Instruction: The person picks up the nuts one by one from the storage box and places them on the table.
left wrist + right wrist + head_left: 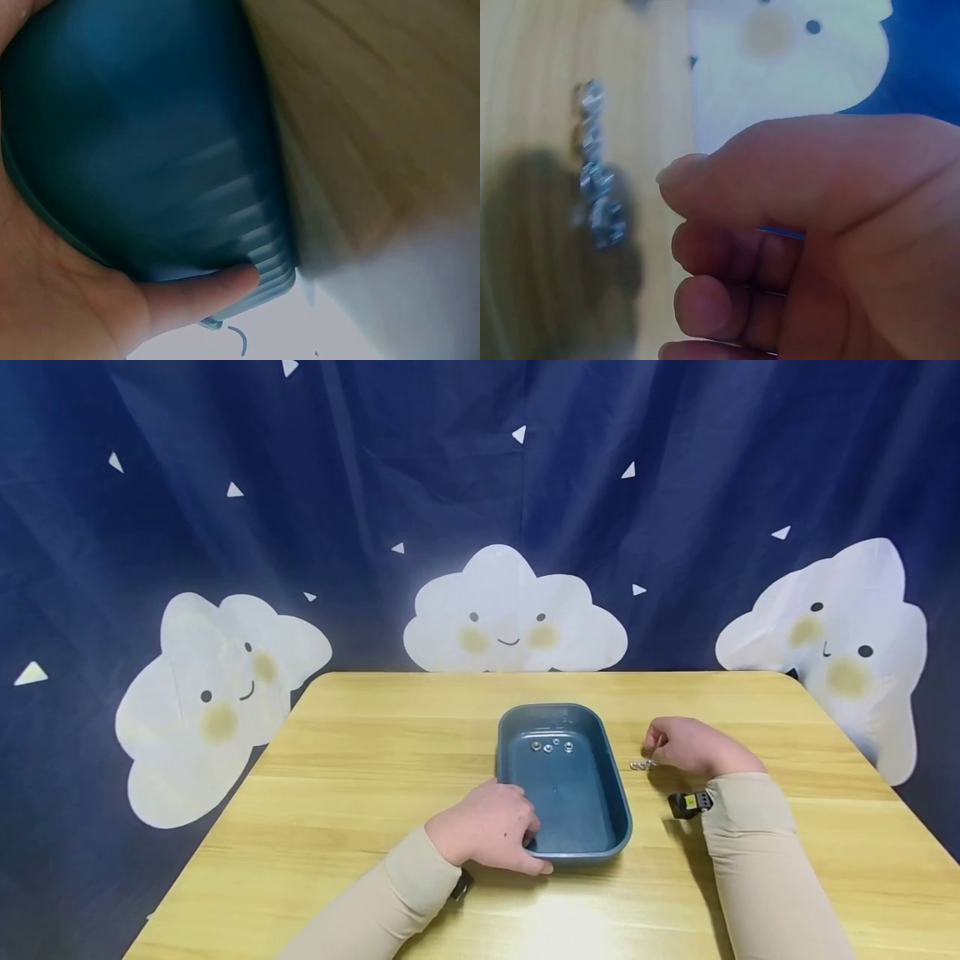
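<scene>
My left hand (491, 828) grips the near left corner of a dark blue-grey plastic tray (618, 802), its fingers curled over the rim. In the left wrist view the thumb (199, 296) lies along the tray's outer wall (142, 142). Several small shiny metal nuts (567, 747) lie inside the tray toward its far end. To the right of the tray, a short row of metal nuts (592, 139) rests on the table. Just beside that row hovers my right hand (693, 747), fingers loosely bent and thumb near the index fingertip, with nothing visible between them.
The light wood table (390, 735) carries the tray near its middle. Behind its far edge hangs a dark blue curtain (450, 460) with white clouds. A black wrist camera (690, 804) hangs below the right sleeve, close over the table.
</scene>
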{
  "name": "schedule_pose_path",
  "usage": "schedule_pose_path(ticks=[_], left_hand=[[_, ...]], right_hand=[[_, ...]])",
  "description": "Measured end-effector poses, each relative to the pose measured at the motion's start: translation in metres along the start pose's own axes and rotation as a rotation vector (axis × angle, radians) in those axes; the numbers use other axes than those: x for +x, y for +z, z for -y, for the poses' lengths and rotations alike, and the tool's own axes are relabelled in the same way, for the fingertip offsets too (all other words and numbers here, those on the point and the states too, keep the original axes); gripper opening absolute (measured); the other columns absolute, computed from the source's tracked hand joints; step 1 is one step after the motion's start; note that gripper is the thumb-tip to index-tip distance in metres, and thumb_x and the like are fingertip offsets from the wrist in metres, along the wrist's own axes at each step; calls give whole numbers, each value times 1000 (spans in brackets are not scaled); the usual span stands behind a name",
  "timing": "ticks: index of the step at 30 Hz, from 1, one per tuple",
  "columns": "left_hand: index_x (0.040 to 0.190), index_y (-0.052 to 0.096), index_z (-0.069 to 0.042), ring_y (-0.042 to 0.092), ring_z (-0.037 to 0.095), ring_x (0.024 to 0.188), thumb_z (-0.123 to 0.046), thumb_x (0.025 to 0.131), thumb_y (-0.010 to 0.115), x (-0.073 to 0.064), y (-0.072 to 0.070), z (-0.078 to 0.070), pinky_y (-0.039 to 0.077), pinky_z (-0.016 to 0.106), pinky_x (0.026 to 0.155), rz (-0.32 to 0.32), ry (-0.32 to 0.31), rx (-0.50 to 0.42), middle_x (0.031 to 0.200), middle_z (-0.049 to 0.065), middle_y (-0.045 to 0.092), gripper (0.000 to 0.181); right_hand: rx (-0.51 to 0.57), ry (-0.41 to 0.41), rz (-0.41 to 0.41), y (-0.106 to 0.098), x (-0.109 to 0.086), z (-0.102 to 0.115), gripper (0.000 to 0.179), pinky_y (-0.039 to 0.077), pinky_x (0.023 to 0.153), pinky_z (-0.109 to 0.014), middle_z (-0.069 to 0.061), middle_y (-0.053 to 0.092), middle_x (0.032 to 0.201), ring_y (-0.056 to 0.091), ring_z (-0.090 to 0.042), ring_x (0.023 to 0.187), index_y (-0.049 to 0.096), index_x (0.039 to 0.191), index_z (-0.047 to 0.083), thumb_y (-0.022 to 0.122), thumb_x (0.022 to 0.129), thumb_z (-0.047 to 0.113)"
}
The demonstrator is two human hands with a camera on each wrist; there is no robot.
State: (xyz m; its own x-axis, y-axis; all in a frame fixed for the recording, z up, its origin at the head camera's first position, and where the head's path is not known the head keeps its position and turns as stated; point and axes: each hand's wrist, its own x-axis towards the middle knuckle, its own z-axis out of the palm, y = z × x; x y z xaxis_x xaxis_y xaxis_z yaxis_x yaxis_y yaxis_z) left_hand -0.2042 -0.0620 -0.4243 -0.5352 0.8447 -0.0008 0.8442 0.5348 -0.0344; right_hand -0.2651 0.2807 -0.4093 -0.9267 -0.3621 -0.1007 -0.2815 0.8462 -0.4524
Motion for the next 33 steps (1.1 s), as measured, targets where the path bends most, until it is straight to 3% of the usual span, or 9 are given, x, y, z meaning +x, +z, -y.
schedule_pose_path(ticks=[14, 22, 28, 33], left_hand=[[60, 56, -31, 45, 6, 67, -70, 79, 67, 0, 2, 2, 35, 27, 58, -26, 3, -10, 62, -20, 45, 45], [57, 55, -31, 44, 6, 65, -72, 79, 65, -1, -1, 1, 36, 29, 60, 14, -17, -16, 61, -18, 45, 48], [53, 53, -32, 45, 7, 63, -72, 78, 66, 0, -4, 2, 36, 27, 57, 12, -7, -10, 58, -17, 45, 49], [52, 52, -31, 45, 7, 62, -71, 79, 67, 0, -3, 2, 35, 27, 56, 19, 4, -21, 56, -17, 44, 51]], right_hand=[[4, -50, -18, -18, 0, 45, 14, 42, 70, -38, 0, 56, 77, 52, -17, 67, 62, 101, 10, 63, 87, 11], [6, -164, -32, -17, 1, 80, 13, 46, 68, -36, 3, 58, 77, 54, -13, 66, 64, 100, 9, 64, 87, 7], [-26, -202, -13, -15, 15, 108, 11, 48, 72, -36, 2, 62, 86, 55, -15, 74, 65, 101, 11, 66, 91, 8], [-72, -221, 1, -9, 32, 124, 9, 46, 73, -36, 3, 58, 81, 54, -16, 74, 67, 98, 12, 65, 90, 8]])
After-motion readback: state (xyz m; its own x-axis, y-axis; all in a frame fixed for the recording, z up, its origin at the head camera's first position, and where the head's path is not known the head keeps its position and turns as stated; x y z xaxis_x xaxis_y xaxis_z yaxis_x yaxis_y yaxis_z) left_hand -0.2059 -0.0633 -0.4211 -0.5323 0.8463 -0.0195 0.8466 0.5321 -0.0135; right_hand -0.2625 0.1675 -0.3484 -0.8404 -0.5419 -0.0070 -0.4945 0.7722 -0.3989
